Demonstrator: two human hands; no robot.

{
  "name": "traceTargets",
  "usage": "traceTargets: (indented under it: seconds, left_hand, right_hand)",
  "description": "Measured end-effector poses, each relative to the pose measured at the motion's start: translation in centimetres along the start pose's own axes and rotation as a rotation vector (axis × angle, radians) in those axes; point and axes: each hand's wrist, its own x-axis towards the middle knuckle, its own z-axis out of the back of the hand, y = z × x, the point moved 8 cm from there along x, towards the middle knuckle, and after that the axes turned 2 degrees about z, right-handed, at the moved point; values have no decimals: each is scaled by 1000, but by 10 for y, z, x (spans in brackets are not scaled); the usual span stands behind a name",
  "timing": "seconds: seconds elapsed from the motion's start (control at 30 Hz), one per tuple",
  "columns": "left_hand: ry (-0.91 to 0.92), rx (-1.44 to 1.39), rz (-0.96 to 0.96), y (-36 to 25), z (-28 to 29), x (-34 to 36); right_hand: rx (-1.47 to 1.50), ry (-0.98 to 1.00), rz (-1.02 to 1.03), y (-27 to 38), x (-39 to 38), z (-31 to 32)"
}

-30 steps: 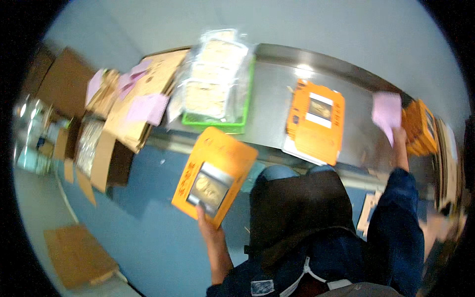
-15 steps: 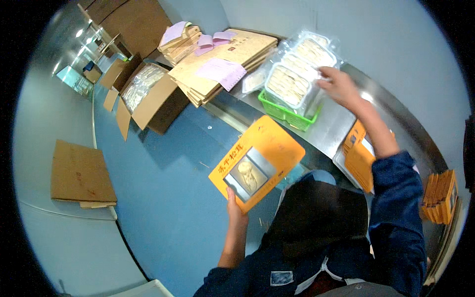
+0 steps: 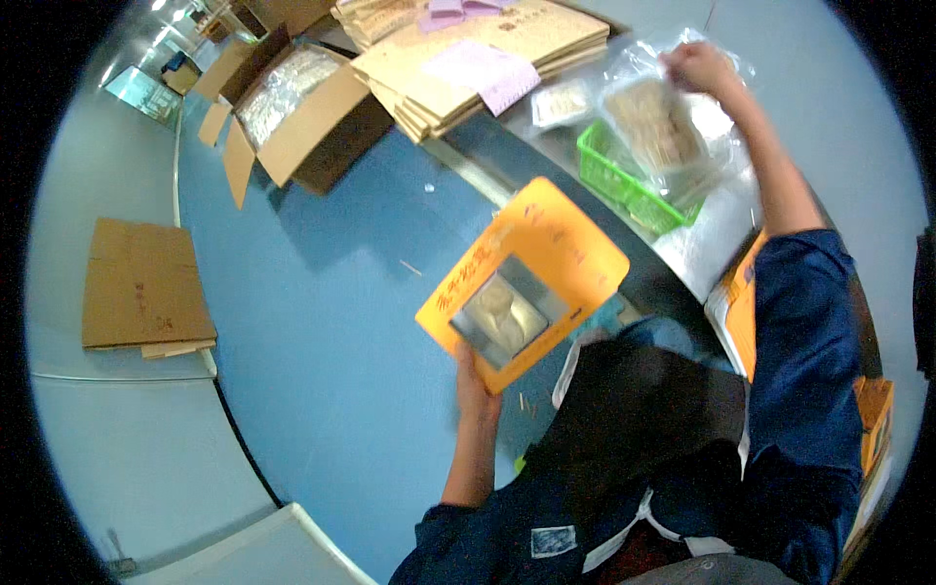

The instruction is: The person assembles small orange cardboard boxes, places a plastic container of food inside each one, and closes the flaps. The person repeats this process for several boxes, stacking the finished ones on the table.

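My left hand (image 3: pixel 478 398) grips the lower corner of a flat orange package (image 3: pixel 577 244), tilted, with a picture of a pale mushroom on its face. Farther off to the right, my right hand (image 3: pixel 700 70) is closed on the top of a clear plastic bag (image 3: pixel 655 122). A tray of pale slices shows inside the bag, smeared by motion. The bag hangs over the green basket (image 3: pixel 634 190), covering part of it. Beside the basket, a small clear pack of pale pieces (image 3: pixel 562 103) lies on the metal table (image 3: pixel 694 255).
Stacked flat cardboard (image 3: pixel 487 58) with pink papers lies at the table's far end. An open carton (image 3: pixel 327 127) of clear packs stands left of it. More orange packages (image 3: pixel 738 302) lie by my right arm. Folded cardboard (image 3: pixel 146 288) leans on the left wall.
My right hand has closed on the bag and lifted it up from the basket. My left hand still holds the orange package. The whole view has shifted.
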Motion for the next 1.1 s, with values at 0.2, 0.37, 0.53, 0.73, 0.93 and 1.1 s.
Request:
traceTargets:
  seconds: [0.2, 0.37, 0.53, 0.73, 0.93, 1.1]
  left_hand:
    - [220, -221, 133, 36, -15, 18]
    - [393, -359, 550, 98, -86, -24]
    - [522, -87, 740, 174, -100, -31]
    - [871, -166, 926, 204, -128, -60]
    - [620, -13, 795, 212, -155, -68]
    - [1117, -134, 956, 225, -171, -80]
  right_hand:
    - [618, -532, 85, -6, -173, 127]
    - [955, -633, -24, -23, -315, 109]
    - [1044, -581, -14, -30, -394, 133]
    - [1008, -508, -124, -48, -421, 162]
    - [1096, -504, -237, -89, -450, 191]
    - [962, -425, -314, -107, -457, 185]
